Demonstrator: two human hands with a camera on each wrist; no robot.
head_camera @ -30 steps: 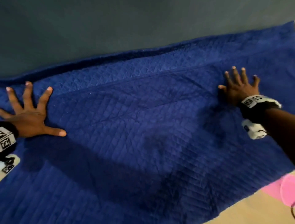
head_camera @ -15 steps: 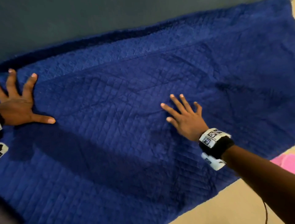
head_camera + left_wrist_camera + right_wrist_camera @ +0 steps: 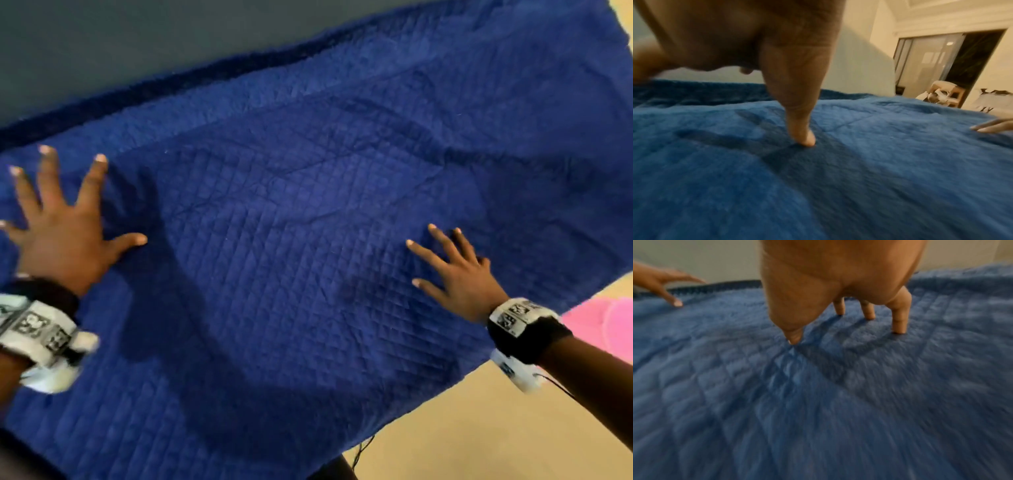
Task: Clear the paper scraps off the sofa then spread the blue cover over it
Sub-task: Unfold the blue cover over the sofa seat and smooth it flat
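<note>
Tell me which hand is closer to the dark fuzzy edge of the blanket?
The left hand: its fingertips nearly reach the blue cover's dark border; the right hand lies farther from it.

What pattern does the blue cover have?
The blue cover has a stitched diamond quilt grid, clearest in the head view.

Site: I judge a home living room; quilted blue cover (image 3: 308, 240) spread on seating; sliding glass door (image 3: 929, 63); cream walls (image 3: 859, 48)
</note>
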